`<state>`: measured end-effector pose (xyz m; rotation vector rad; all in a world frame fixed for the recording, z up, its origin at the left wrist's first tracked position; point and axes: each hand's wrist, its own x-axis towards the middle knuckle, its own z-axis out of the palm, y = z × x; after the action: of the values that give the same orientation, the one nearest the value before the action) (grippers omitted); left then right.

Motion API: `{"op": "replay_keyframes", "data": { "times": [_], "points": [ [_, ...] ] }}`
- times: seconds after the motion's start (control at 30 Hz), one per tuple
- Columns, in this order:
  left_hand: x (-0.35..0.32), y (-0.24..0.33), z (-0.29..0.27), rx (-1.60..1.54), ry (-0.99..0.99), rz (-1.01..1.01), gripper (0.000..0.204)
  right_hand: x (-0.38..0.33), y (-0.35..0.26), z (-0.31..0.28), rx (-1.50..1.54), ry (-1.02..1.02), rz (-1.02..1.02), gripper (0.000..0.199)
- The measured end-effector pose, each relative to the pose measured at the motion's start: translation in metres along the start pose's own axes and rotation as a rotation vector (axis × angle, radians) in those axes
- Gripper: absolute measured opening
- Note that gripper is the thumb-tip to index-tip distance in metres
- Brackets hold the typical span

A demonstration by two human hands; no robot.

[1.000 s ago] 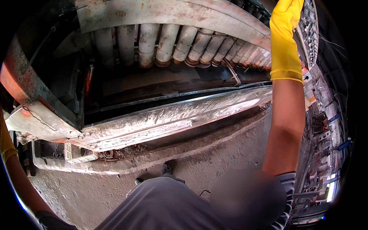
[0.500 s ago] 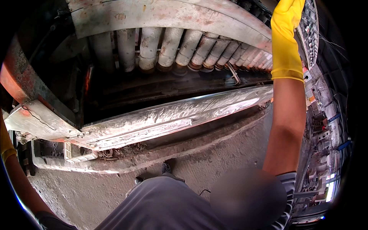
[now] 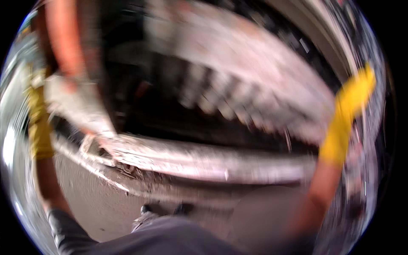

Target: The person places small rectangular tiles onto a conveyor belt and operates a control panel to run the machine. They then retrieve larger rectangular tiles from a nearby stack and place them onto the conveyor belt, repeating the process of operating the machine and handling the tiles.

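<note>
Rollers (image 3: 209, 101) behind a beam (image 3: 216, 165), crate (image 3: 99, 158) at its left end, shoes (image 3: 182, 208) in front

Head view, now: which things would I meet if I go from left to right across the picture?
Left yellow-gloved hand, orange-red post, pale crate, row of greyish cylinders, right yellow-gloved hand.

A grey floor (image 3: 91, 195) with a low, pale-edged curb (image 3: 108, 178) carries two dark shoes (image 3: 182, 208)

Place is looking like a factory workshop. A row of pale cylinders (image 3: 219, 87) is lining a big, stained machine frame (image 3: 246, 55); bare concrete floor (image 3: 93, 199) is running alongside.
</note>
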<state>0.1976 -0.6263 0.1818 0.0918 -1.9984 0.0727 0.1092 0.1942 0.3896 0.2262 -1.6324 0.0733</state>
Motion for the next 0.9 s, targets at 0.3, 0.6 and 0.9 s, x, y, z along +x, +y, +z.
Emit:
{"op": "replay_keyframes", "data": {
  "times": [0.3, 0.6, 0.9],
  "points": [
    [-0.236, 0.047, -0.049, -0.204, -0.392, -0.288, 0.07, -0.166, -0.062, 0.022, 0.502, -0.306, 0.286, 0.046],
    [-0.413, -0.083, -0.076, -0.317, -0.679, -0.795, 0.045, -0.208, -0.392, -0.041, 1.183, -0.762, 0.422, 0.039],
    [-0.374, -0.197, -0.106, -0.705, -0.881, -0.865, 0.045, -0.14, -0.673, 0.032, 1.629, -1.239, 0.557, 0.044]
  ]
}}
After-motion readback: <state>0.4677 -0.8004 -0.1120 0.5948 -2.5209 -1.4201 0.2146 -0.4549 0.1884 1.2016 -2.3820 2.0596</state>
